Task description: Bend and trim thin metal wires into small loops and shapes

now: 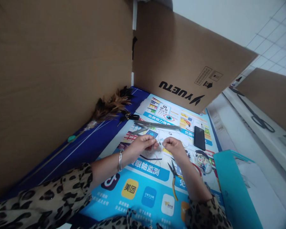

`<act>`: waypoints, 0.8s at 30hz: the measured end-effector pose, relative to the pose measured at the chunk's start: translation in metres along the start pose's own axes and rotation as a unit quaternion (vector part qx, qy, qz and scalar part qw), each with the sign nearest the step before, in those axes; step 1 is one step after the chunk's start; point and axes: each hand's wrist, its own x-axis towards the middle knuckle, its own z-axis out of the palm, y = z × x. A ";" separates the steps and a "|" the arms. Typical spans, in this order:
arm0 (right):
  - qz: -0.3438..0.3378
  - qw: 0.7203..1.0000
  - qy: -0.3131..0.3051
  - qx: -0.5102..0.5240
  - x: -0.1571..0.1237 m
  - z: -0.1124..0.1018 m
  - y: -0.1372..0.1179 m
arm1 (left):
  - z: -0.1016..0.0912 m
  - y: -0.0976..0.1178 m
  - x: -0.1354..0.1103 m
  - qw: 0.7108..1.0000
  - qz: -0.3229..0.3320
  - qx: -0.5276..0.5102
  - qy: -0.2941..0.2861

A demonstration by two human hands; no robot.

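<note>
My left hand (146, 143) and my right hand (173, 147) face each other over the printed sheet, fingertips pinched and a small gap between them. Something very thin, like thread or fine wire, seems to be at the fingertips, too fine to name. Behind the hands lies a bundle of thin grey wires (157, 125). Pliers with yellow handles (173, 183) rest beside my right forearm, jaws pointing away from me. A red curved loop (197, 169), partly hidden by that forearm, shows next to a clear round item (203, 163).
Tall cardboard panels (181, 57) wall off the back and left. A black phone (199, 138) lies right of the hands, a teal box (235, 187) nearer. Feathers on a stick (112, 105) and a black key fob (134, 117) lie left. Black-handled scissors (262, 122) rest on a ledge.
</note>
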 end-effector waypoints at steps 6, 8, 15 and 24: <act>0.022 0.992 -0.005 0.123 -0.026 0.007 -0.007 | 0.023 -0.007 -0.010 0.996 -0.064 -0.004 -0.070; 0.026 0.992 0.033 0.116 -0.029 0.006 -0.004 | 0.028 -0.008 -0.011 0.992 -0.083 -0.004 -0.091; 0.021 0.982 0.082 0.170 -0.035 -0.007 0.009 | 0.045 -0.008 0.003 0.980 -0.137 -0.069 -0.123; -0.022 0.992 0.036 0.117 -0.035 -0.022 0.010 | 0.050 -0.011 0.023 0.971 -0.112 -0.041 -0.209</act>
